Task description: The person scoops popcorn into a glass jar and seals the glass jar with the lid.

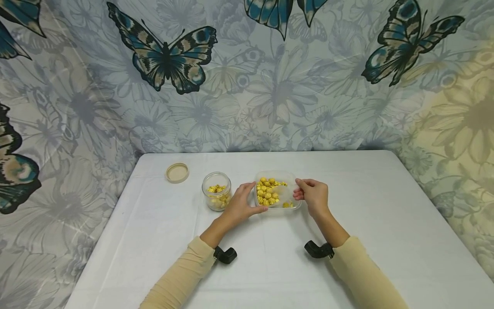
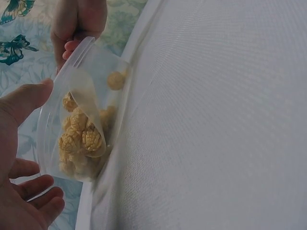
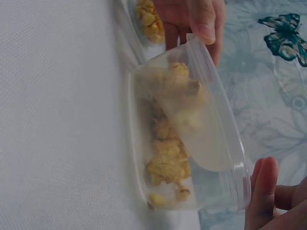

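Observation:
A clear plastic container [image 1: 278, 207] of yellow popcorn [image 1: 267, 191] stands on the table. My left hand [image 1: 240, 203] holds its left end, thumb along the near side and fingers at the far side. At the container's right end, my right hand [image 1: 313, 195] has its fingers curled and pinches a translucent scoop [image 3: 211, 148], whose curved body lies inside among the popcorn; its handle is mostly hidden by the fingers. Left of my left hand stands a clear glass jar [image 1: 210, 201] with some popcorn in it, its mouth uncovered.
A round beige-rimmed lid [image 1: 177, 173] lies on the table's far left. White cloth covers the table [image 1: 266, 266]. Behind it hangs a curtain [image 1: 281, 98] printed with butterflies and flowers. Black wrist mounts [image 1: 318, 249] sit under both forearms.

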Action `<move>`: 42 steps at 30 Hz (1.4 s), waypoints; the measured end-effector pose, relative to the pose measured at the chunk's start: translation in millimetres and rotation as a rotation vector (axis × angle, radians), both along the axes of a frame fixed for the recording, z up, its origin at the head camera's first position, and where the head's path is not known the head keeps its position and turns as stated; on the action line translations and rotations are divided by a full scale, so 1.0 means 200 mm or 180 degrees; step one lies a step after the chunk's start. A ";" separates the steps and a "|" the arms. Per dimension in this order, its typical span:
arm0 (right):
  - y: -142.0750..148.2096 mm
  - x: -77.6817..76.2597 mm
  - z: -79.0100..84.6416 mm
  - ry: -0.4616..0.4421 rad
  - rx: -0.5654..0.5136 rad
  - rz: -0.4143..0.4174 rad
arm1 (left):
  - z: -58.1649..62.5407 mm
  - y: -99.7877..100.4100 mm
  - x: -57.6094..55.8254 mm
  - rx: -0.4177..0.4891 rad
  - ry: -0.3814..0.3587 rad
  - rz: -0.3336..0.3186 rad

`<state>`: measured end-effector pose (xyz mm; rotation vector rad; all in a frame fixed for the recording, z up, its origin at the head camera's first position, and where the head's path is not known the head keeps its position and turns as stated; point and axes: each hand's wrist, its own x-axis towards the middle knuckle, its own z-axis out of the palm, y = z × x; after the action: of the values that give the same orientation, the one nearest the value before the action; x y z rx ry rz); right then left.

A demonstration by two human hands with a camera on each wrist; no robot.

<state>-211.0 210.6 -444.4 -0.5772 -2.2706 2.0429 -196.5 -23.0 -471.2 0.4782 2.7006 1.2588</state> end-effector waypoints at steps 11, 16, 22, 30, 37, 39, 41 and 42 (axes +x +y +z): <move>0.07 -0.03 0.00 -0.0294 -0.0545 0.0047 | 0.00 0.00 0.00 0.0015 -0.0004 0.0010; 0.11 -0.03 -0.01 -0.0369 -0.0838 -0.0008 | 0.00 0.00 0.00 0.0070 -0.0032 0.0001; 0.15 -0.04 -0.03 -0.0398 -0.1259 -0.0062 | 0.00 -0.01 0.00 0.0058 -0.0031 -0.0016; 0.17 -0.04 -0.03 -0.0359 -0.1368 -0.0097 | -0.01 0.00 0.00 0.0012 0.0008 -0.0004; 0.16 -0.03 -0.03 -0.0275 -0.1329 -0.0086 | -0.01 -0.01 0.00 0.0074 -0.0005 -0.0013; 0.17 -0.03 -0.03 -0.0239 -0.1334 -0.0070 | -0.01 -0.01 0.01 0.0071 -0.0007 -0.0018; 0.17 -0.03 -0.03 -0.0207 -0.1330 -0.0043 | -0.01 -0.01 0.00 0.0069 -0.0004 -0.0020; 0.17 -0.04 -0.02 -0.0193 -0.1325 -0.0034 | 0.00 -0.01 0.00 0.0073 -0.0005 -0.0022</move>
<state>-218.1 244.0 -449.0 -0.6730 -1.8643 2.5414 -195.9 -24.9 -472.2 0.4885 2.6838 1.2891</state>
